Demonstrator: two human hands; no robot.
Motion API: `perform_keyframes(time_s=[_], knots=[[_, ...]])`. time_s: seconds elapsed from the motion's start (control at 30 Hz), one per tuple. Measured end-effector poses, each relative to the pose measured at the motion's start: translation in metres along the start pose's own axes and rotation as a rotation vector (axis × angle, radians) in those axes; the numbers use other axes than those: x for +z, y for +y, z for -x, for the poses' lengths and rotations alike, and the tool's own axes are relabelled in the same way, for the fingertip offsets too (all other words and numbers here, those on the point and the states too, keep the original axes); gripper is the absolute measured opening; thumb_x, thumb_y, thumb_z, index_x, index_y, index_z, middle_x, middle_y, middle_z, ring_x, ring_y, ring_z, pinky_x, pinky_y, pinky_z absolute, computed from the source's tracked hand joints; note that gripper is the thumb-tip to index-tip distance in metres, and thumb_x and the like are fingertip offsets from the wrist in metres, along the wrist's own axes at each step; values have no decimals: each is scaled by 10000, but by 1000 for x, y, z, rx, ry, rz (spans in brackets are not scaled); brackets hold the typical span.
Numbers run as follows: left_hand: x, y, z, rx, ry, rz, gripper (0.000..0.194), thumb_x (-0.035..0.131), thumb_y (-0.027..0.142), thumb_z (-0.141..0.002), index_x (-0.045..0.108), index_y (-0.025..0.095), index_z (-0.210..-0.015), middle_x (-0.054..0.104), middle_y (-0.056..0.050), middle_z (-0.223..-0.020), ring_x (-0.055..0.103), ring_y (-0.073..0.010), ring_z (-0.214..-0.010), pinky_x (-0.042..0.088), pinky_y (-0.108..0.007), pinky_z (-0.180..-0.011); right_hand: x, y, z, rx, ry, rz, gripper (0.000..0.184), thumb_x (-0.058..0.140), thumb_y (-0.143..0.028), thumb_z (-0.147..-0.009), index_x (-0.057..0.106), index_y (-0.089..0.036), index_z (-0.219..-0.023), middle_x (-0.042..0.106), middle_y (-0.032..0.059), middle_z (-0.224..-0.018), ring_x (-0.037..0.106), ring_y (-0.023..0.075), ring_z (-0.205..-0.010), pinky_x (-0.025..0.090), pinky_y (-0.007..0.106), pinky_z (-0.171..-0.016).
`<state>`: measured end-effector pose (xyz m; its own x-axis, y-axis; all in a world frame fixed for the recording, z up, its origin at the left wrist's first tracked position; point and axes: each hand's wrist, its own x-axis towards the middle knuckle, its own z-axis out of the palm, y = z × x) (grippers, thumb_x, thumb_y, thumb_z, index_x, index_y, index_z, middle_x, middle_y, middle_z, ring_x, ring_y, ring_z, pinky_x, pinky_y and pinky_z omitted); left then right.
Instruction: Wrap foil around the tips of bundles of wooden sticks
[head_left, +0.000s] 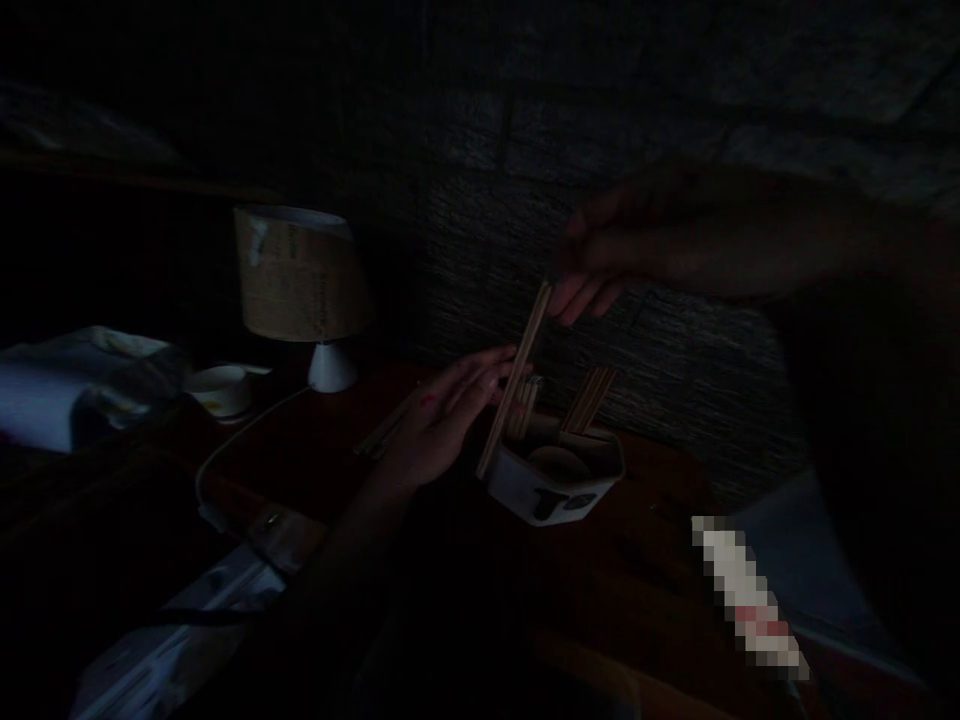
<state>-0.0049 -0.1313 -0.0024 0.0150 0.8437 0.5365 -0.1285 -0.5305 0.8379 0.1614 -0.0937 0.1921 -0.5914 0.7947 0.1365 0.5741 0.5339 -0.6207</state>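
Note:
In the dim head view, a few long thin wooden chopsticks stand at a slant, pinched at their top end by my right hand. My left hand reaches in from below, fingers stretched out behind the middle of these chopsticks; whether it presses on them I cannot tell. Their lower end comes down at the left side of a white angular box with dark marks on its front. Inside the box lean a bundle of brown sticks, a paler bundle and a round object.
On the dark reddish table stands a lamp with a brown printed shade. A small white bowl and a clear plastic bag lie farther left. A cord crosses the table. Behind is a rough wall.

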Motion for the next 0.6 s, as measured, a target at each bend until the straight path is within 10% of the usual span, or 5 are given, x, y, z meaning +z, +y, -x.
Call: perform_keyframes(time_s=[0.13, 0.27, 0.37, 0.47, 0.6], knots=[[-16, -6, 32, -270, -66, -23, 398, 515, 467, -954, 691, 182, -1169, 733, -37, -746, 490, -73, -461, 392, -197, -472, 59, 41, -11, -90, -38, -166, 209, 585, -244, -872, 723, -89, -847, 756, 8, -715, 740, 137, -671, 577, 258, -651], [-67, -34, 42, -304, 19, -424, 376, 547, 467, -928, 709, 190, -1124, 743, -40, -792, 593, -125, -614, 447, -212, -559, 92, 83, 18, -132, 301, -236, 194, 649, -365, -837, 711, -192, -900, 748, 17, -780, 719, 155, -685, 574, 260, -631], [-118, -62, 21, -348, 183, -1015, 369, 453, 373, -973, 693, 161, -1156, 751, -77, -1031, 677, -208, -923, 506, -262, -768, 94, 107, 51, 40, 583, -326, 245, 670, -434, -792, 699, -200, -858, 727, 45, -722, 688, 179, -622, 551, 286, -572], [-153, -94, -6, -503, 164, -1151, 291, 524, 277, -951, 697, 107, -1112, 719, -134, -1099, 664, -266, -1020, 514, -325, -851, 90, 144, 72, 270, 987, -261, 197, 661, -414, -766, 676, -222, -723, 690, 56, -679, 649, 205, -624, 499, 327, -577], [-167, -135, -25, -696, 109, -1258, 346, 619, 345, -930, 593, 171, -1228, 620, -95, -1221, 632, -242, -1076, 554, -415, -881, 97, 218, 82, 494, 1160, -292, 185, 669, -387, -689, 588, -262, -579, 581, 34, -633, 558, 225, -606, 402, 380, -559]])
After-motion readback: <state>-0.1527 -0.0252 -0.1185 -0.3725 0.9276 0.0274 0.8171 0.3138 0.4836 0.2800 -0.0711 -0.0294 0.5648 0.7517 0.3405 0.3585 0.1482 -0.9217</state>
